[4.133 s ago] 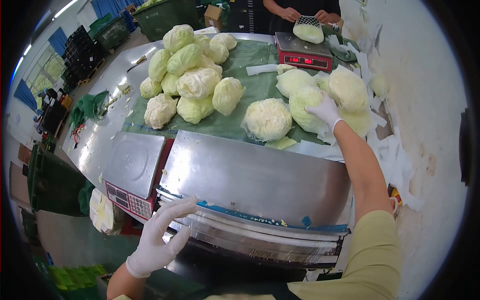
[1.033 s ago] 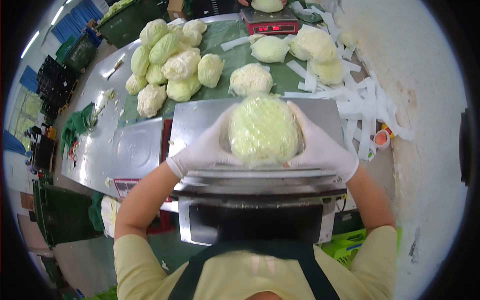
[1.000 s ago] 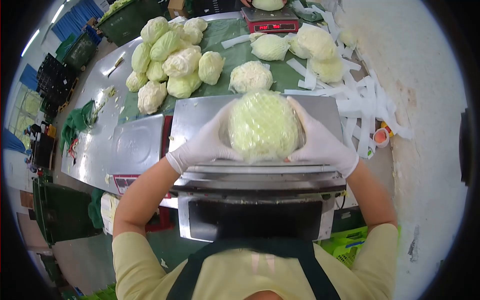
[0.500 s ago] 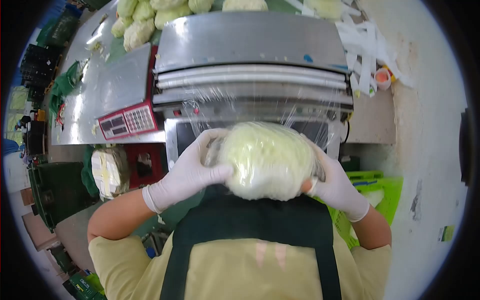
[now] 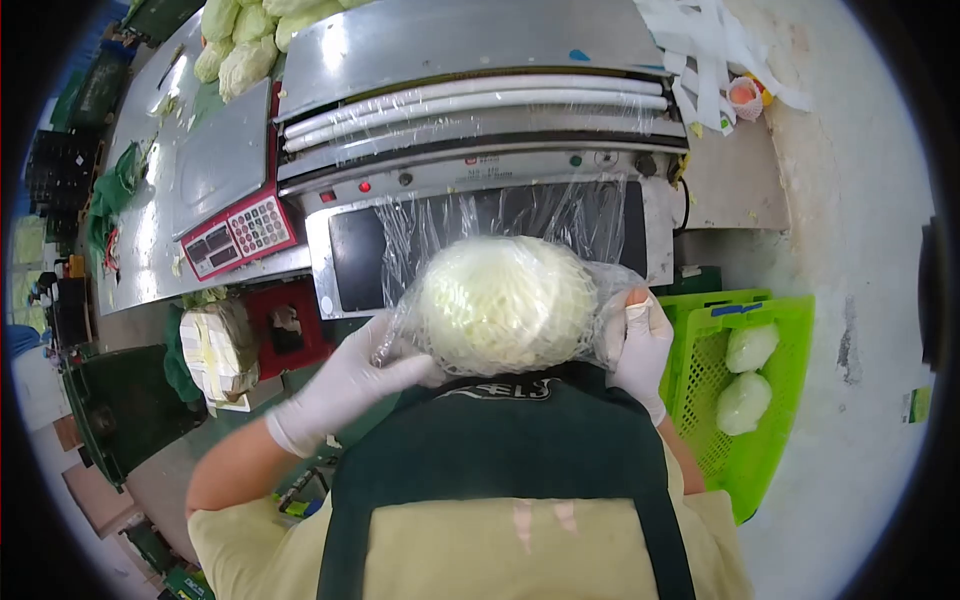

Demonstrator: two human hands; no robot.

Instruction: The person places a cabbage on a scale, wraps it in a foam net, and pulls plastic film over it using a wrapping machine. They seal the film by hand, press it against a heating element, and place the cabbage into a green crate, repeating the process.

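Observation:
A pale green cabbage (image 5: 505, 305) lies close to my apron, covered by clear plastic wrap (image 5: 400, 240). The film stretches from it toward the wrapping machine (image 5: 480, 160). At the cabbage's left end my gloved left hand (image 5: 375, 365) grips bunched film, its thumb along the lower side and the other fingers partly behind the film. My gloved right hand (image 5: 640, 345) is closed on film at the right end, with a bare fingertip showing through the glove. Beneath the stretched film is the machine's dark plate (image 5: 358, 255).
A red scale (image 5: 240, 235) stands left of the machine. More cabbages (image 5: 245, 40) are piled at the back left. To my right, a green crate (image 5: 700, 400) holds wrapped cabbages (image 5: 745, 400). White strips (image 5: 690, 40) and a foam-netted fruit (image 5: 743, 95) lie at the back right.
The cabbage has come down nearer the machine's front and turned. My right hand has moved from its side to bunched film, and my left hand has lowered. The view has shifted.

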